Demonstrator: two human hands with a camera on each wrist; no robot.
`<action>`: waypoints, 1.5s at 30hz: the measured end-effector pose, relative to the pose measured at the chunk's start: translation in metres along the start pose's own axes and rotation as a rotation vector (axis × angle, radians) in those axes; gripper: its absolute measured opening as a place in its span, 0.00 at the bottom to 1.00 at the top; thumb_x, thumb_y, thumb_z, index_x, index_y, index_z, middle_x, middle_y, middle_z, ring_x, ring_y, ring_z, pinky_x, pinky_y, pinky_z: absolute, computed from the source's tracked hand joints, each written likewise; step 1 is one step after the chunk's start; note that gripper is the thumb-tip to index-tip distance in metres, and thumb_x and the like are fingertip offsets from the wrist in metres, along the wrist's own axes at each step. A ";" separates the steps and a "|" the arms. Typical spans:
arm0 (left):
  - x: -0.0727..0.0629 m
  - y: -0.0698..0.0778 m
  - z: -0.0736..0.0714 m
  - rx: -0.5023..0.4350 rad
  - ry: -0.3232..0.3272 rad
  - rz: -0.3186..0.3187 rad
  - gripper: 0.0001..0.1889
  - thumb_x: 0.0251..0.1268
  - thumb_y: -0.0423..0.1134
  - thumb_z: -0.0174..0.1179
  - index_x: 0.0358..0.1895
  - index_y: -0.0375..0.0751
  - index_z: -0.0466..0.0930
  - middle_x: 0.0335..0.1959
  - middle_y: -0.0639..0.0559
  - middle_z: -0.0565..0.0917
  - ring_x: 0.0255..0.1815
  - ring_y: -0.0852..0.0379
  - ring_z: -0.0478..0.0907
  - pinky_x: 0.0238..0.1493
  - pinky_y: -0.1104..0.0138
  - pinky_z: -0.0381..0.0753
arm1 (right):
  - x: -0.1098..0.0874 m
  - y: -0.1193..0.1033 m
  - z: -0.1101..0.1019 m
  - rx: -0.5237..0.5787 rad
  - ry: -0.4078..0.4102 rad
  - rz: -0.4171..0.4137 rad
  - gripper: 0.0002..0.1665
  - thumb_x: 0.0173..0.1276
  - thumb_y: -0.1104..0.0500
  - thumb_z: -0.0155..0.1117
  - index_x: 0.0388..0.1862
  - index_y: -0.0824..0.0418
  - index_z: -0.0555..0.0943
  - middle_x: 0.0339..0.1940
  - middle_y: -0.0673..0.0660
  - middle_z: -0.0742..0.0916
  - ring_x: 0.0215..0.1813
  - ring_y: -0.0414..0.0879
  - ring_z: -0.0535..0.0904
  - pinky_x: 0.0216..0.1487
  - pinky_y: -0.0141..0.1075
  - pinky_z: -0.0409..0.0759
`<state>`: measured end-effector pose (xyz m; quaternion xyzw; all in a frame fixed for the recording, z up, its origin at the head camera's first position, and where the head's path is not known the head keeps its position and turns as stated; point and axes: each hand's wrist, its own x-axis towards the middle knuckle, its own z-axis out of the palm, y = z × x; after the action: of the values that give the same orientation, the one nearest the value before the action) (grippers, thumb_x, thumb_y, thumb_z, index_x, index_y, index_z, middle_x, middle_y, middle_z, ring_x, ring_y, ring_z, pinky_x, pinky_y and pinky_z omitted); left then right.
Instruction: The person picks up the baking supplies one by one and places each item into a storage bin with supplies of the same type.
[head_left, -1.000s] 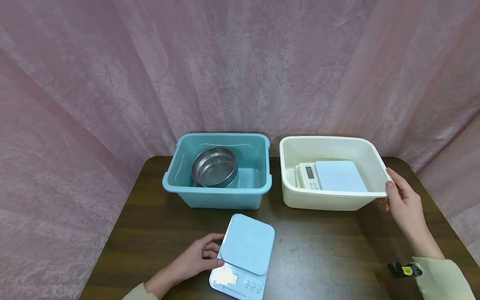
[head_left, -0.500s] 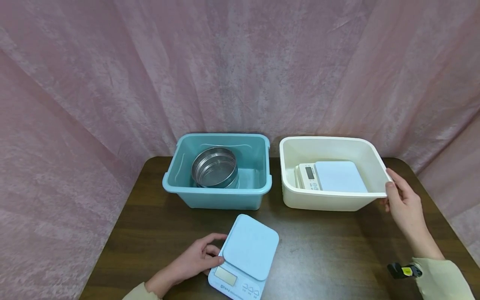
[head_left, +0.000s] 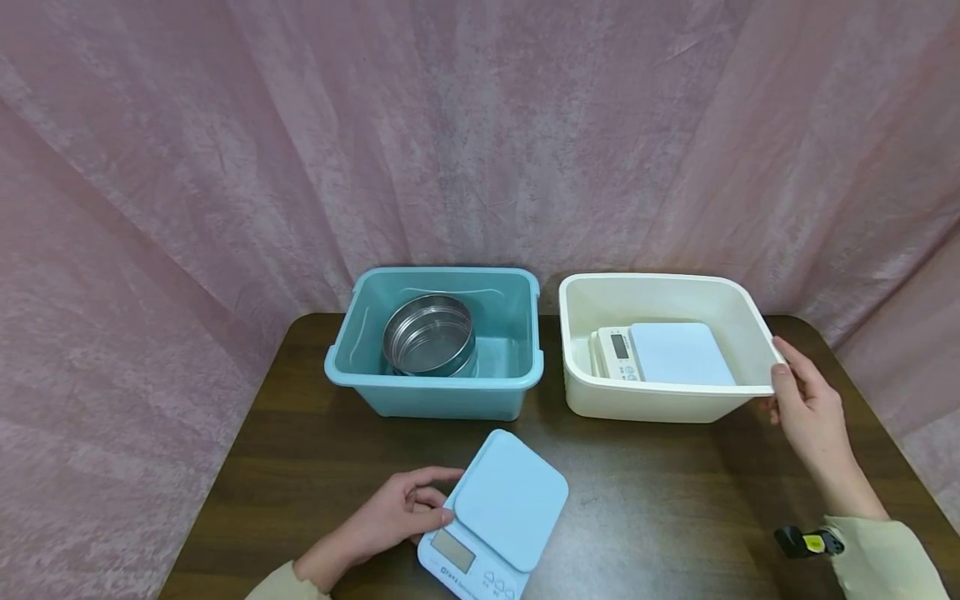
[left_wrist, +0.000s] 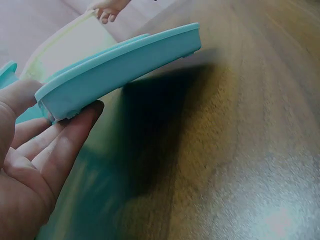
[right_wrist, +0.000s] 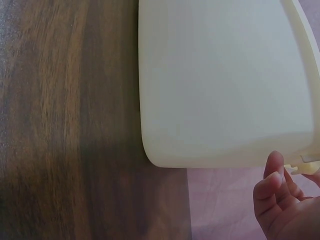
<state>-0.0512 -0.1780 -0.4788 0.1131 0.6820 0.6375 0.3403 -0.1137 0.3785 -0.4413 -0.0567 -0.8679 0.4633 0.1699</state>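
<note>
My left hand (head_left: 393, 518) grips the left edge of a light blue digital kitchen scale (head_left: 512, 500), thumb on top and fingers beneath. In the left wrist view the scale (left_wrist: 125, 60) is held tilted above the tabletop, its shadow below it. At the right, my right hand (head_left: 816, 412) holds the right front corner of a cream plastic bin (head_left: 645, 406) by the rim. Inside that bin lies a kitchen scale with a pale blue platform (head_left: 681, 352) and a small display. The right wrist view shows the fingers curled at the rim of the bin (right_wrist: 225, 75).
A teal plastic bin (head_left: 442, 400) stands left of the cream one, with round metal ware (head_left: 431, 337) like sieves or pans inside. Both bins are at the back of the brown wooden table (head_left: 637, 517), before a pink curtain (head_left: 480, 142).
The light blue scale has shifted slightly right and turned clockwise in my left hand, with its display no longer glaring. My right hand and both bins have not moved.
</note>
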 end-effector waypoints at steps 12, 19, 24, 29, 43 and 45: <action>0.004 0.016 0.002 0.006 -0.022 0.030 0.29 0.74 0.36 0.66 0.75 0.39 0.71 0.50 0.40 0.89 0.42 0.53 0.87 0.36 0.68 0.83 | 0.000 -0.001 0.000 -0.003 -0.004 0.009 0.30 0.85 0.56 0.46 0.82 0.61 0.65 0.30 0.37 0.78 0.23 0.36 0.76 0.25 0.25 0.74; 0.005 0.031 0.001 -0.018 -0.068 0.084 0.28 0.75 0.34 0.64 0.75 0.38 0.71 0.52 0.37 0.89 0.46 0.50 0.88 0.44 0.64 0.87 | 0.000 -0.001 -0.001 0.001 -0.013 0.020 0.31 0.85 0.56 0.46 0.83 0.60 0.64 0.32 0.36 0.78 0.24 0.36 0.77 0.25 0.25 0.75; 0.005 0.042 0.003 -0.009 -0.085 0.134 0.28 0.75 0.33 0.63 0.75 0.37 0.71 0.52 0.37 0.89 0.48 0.50 0.88 0.48 0.62 0.87 | 0.000 0.000 -0.002 0.009 -0.014 0.016 0.31 0.85 0.56 0.46 0.83 0.59 0.64 0.33 0.35 0.79 0.25 0.35 0.77 0.25 0.25 0.75; 0.007 0.052 0.007 0.005 -0.110 0.175 0.27 0.75 0.31 0.62 0.74 0.37 0.73 0.53 0.37 0.88 0.51 0.49 0.88 0.53 0.60 0.86 | 0.000 0.001 -0.001 0.016 -0.012 0.009 0.30 0.85 0.56 0.47 0.82 0.59 0.65 0.33 0.35 0.79 0.24 0.35 0.77 0.25 0.26 0.76; 0.015 0.085 0.012 0.018 -0.164 0.284 0.25 0.76 0.31 0.61 0.73 0.34 0.73 0.52 0.34 0.88 0.50 0.49 0.89 0.52 0.59 0.87 | 0.000 0.003 0.000 0.034 -0.011 0.002 0.30 0.84 0.57 0.47 0.82 0.58 0.66 0.34 0.35 0.80 0.24 0.37 0.77 0.24 0.26 0.76; 0.016 0.090 0.012 0.010 -0.166 0.285 0.25 0.76 0.31 0.61 0.73 0.34 0.73 0.52 0.33 0.88 0.49 0.49 0.89 0.51 0.59 0.87 | 0.000 0.003 0.000 0.036 -0.010 0.001 0.30 0.84 0.57 0.48 0.82 0.57 0.66 0.35 0.35 0.80 0.24 0.37 0.77 0.24 0.26 0.76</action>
<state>-0.0807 -0.1446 -0.3981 0.2629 0.6316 0.6644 0.3010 -0.1140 0.3809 -0.4438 -0.0516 -0.8603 0.4792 0.1661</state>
